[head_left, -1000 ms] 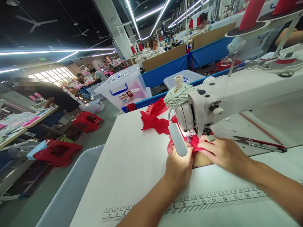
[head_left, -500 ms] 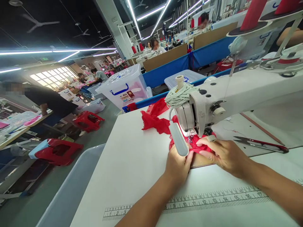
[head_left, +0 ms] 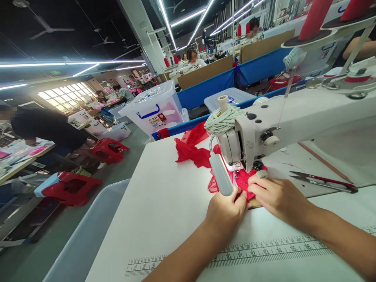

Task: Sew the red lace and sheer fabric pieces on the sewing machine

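Hands at a sewing machine (head_left: 293,121), both pressing on a small piece of red lace fabric (head_left: 245,181) lying on the white table (head_left: 164,203). The left hand (head_left: 225,213) is resting just below the machine's lamp (head_left: 220,174), fingers curled and pinching the near edge of the fabric. The right hand (head_left: 277,196) is lying flatter, fingers extended and holding the fabric down from the right. The fabric is sitting directly ahead of both hands, under the presser foot, its long axis running away from the person, trailing behind the machine head in a crumpled red heap. Both hands are touching it. It is appearing thin, sheer and patterned. Thread snips (head_left: 323,181) are lying well to the right.
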### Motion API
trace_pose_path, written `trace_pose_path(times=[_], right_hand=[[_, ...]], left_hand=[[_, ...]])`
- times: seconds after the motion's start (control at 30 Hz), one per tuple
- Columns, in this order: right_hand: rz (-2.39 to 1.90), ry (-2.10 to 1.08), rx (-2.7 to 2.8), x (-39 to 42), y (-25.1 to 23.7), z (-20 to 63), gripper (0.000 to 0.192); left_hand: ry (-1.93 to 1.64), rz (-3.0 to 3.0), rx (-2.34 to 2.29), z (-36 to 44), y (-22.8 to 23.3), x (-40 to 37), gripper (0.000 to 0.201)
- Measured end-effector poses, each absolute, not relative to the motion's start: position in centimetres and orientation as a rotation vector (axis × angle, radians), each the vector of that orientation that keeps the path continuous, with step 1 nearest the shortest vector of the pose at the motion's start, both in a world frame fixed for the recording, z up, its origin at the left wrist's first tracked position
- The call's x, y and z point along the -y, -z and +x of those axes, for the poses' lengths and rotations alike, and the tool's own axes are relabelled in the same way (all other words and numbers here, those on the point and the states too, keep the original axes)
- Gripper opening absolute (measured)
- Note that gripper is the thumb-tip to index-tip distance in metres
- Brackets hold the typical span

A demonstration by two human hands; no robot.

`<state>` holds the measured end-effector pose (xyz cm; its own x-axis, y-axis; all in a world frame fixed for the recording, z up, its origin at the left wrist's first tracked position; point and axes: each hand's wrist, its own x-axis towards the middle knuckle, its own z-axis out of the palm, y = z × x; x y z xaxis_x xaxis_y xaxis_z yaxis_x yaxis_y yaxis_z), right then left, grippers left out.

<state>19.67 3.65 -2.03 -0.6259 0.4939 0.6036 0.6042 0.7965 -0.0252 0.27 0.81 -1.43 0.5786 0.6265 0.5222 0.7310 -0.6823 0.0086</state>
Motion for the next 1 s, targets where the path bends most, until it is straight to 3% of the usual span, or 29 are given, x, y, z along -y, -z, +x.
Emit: trace_pose_path(times=[0.2, 0.5, 1.0], right_hand=[[-0.823, 0.232, 2.377, -3.7, 2.3, 20.0, 0.025], [-0.832, 0.242, 2.379, -3.8, 2.4, 20.1, 0.026], [-0.895, 0.221, 2.404, -4.7, 2.4, 20.2, 0.025]], left_hand=[[0.629, -2.660, 1.125, 0.2, 0.6, 0.6, 0.067], [0.581, -2.563, 1.102, 0.5, 1.8, 1.0, 0.086], [0.547, -2.516, 1.116, 0.2, 2.5, 0.0, 0.086]])
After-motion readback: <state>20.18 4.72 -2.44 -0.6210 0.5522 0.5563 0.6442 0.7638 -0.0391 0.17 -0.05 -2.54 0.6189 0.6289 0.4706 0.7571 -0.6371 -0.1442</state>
